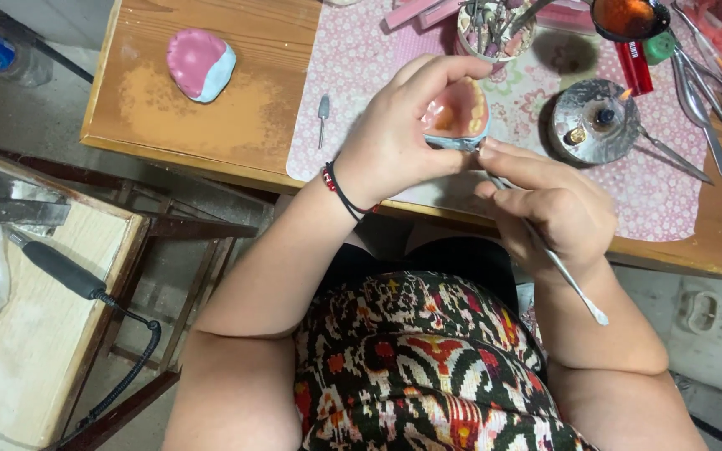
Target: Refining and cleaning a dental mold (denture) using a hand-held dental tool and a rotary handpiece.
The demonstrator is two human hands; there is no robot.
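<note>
My left hand (399, 134) grips a pink wax denture on a pale blue cast (459, 113), held above the table's near edge. My right hand (545, 205) holds a thin metal carving tool (574, 288) like a pen; its working tip meets the cast's lower edge, and its other end points back toward my body. A black and red band circles my left wrist.
A second pink and blue dental cast (200, 63) lies on the wooden table (236, 117). A small burner with a flame (597, 121), a cup of tools (495, 29), a lighter (633, 67), metal instruments (699, 100) and a bur (323, 108) rest on the patterned mat (353, 75). A corded handpiece (60, 269) lies at left.
</note>
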